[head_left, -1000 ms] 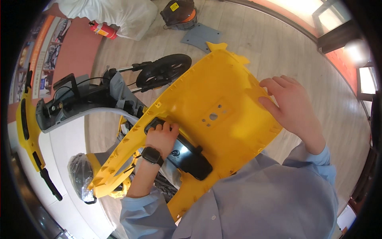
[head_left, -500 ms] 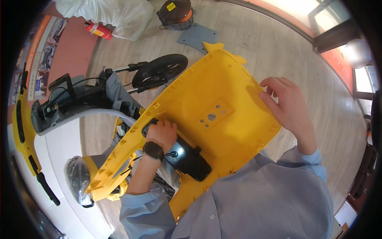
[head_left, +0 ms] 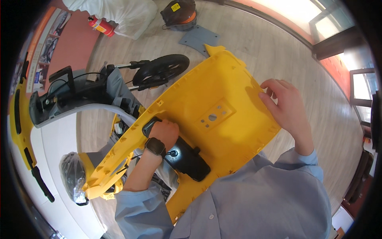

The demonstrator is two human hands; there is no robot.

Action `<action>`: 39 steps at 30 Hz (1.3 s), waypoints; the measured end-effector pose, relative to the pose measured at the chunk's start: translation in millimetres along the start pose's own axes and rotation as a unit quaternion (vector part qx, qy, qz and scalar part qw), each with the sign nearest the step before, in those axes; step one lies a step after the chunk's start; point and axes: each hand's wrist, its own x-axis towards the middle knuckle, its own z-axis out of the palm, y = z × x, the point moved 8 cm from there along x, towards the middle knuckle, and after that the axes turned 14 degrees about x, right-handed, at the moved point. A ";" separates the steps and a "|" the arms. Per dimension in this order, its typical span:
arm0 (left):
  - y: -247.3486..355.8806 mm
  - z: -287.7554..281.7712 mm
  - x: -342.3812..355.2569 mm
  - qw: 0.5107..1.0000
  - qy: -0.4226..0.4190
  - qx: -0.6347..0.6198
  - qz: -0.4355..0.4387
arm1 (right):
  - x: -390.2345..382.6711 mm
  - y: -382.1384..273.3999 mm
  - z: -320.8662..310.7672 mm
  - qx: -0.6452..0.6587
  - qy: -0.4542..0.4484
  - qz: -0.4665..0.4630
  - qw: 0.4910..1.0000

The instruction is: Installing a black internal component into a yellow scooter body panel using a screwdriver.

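Note:
A large yellow scooter body panel (head_left: 195,91) lies tilted in front of me, hollow side up. Set along its left half is a long black housing (head_left: 191,169), with a cable and a brightly lit spot around its round socket. My left hand (head_left: 165,132), a black watch on its wrist, is closed against the upper part of that housing; its fingertips and anything in them are hidden. Thumb and curled fingers of my right hand (head_left: 284,103) hold the panel's right edge. A small plate with several round holes (head_left: 213,117) shows in the panel's middle.
To the left stands a partly stripped scooter, its black front wheel (head_left: 165,71) and grey body frame (head_left: 115,87) exposed. A plastic-wrapped part (head_left: 73,177) lies lower left. Beyond are a grey plate (head_left: 199,40), a black-and-orange bin (head_left: 180,16) and a red fire extinguisher (head_left: 101,26).
My left hand has shifted very slightly right on the black housing, its fingers tucked further under. The right hand and panel stay nearly in place; the view has moved a little.

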 end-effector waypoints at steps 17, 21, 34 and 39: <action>-2.8 1.2 4.8 0.999 -0.009 -0.033 -0.006 | 7.8 -91.0 28.4 -0.175 -0.171 -0.226 0.943; -4.1 1.7 0.8 0.999 -0.004 -0.037 -0.012 | 5.2 -108.2 84.3 -0.173 -0.301 -0.290 0.892; -19.3 -23.8 -112.6 0.970 0.047 -0.136 -0.195 | 33.8 -73.6 297.6 -0.098 -0.437 -0.166 0.879; 1.0 3.7 -161.2 0.975 0.004 -0.128 -0.183 | 27.4 -56.7 340.1 0.160 -0.510 0.238 0.811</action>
